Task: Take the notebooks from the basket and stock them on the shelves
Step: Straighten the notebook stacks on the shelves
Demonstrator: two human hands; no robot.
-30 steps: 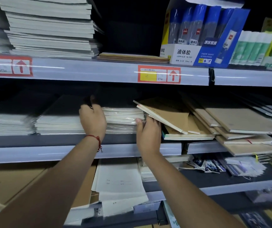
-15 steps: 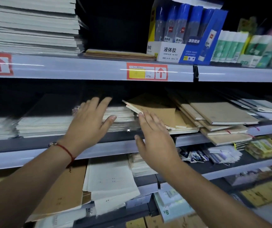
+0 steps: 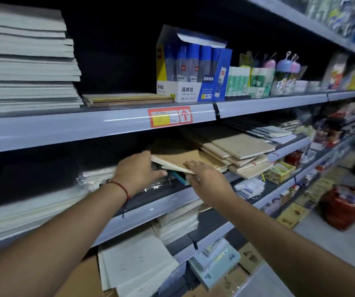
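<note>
Both hands shift right along the middle shelf (image 3: pixel 172 202), away from the wrapped white notebook stack (image 3: pixel 99 179) they flanked earlier. The left hand (image 3: pixel 138 170), previously spread open in front of that stack, now touches the left edge of the tilted brown kraft notebook (image 3: pixel 176 159). The right hand (image 3: pixel 206 176), fingers extended, now lies against that notebook's front corner. The view swings right, bringing a red basket (image 3: pixel 348 209) on the floor into sight.
</note>
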